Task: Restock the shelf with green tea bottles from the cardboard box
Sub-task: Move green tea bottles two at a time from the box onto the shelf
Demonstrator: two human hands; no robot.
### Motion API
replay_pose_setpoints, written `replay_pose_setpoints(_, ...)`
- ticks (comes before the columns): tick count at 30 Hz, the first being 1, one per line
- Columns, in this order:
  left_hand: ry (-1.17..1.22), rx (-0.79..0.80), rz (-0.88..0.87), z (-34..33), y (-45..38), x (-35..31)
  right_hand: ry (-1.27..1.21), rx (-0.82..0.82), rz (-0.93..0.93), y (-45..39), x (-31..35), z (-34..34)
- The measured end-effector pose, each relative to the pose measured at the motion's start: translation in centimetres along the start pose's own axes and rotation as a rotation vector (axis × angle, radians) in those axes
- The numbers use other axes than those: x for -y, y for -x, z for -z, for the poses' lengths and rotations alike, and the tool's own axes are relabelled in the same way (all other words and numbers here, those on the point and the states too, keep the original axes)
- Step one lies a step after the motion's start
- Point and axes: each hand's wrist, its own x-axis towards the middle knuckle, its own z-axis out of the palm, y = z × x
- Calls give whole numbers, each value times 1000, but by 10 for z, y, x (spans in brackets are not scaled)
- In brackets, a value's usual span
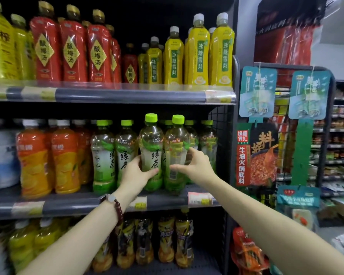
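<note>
Two green tea bottles with bright green caps stand at the front of the middle shelf (167, 201). My left hand (136, 173) is wrapped around the lower part of the left bottle (151, 147). My right hand (194, 163) grips the right bottle (176, 149), thumb in front and fingers behind it. More green tea bottles (103, 153) stand in rows to the left and behind. The cardboard box is out of view.
Orange drink bottles (35, 161) stand left of the green tea. Red and yellow bottles (197, 52) fill the shelf above, dark yellow bottles (165, 243) the shelf below. A wire side panel (219, 124) closes the shelf on the right, with hanging snack packs (258, 155) beyond.
</note>
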Motion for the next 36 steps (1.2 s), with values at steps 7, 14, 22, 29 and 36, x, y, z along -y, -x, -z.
replay_pose_setpoints(7, 41, -90, 13, -11, -14, -9, -22, -104, 52, -18, 4, -7)
replay_pose_setpoints(14, -35, -28, 64, -20, -4, 12, -19, -62, -35, -13, -20, -18)
replay_pose_setpoints(22, -204, 23, 115, -26, -7, 6, -31, 13, -80, -26, -23, -24)
replay_pose_setpoints(29, -229, 54, 95, -21, -4, 11, -54, 3, -89, -25, -33, -24)
replay_pose_setpoints(36, -323, 5, 95, -25, 3, 10, -66, -11, -83, -19, -38, -28)
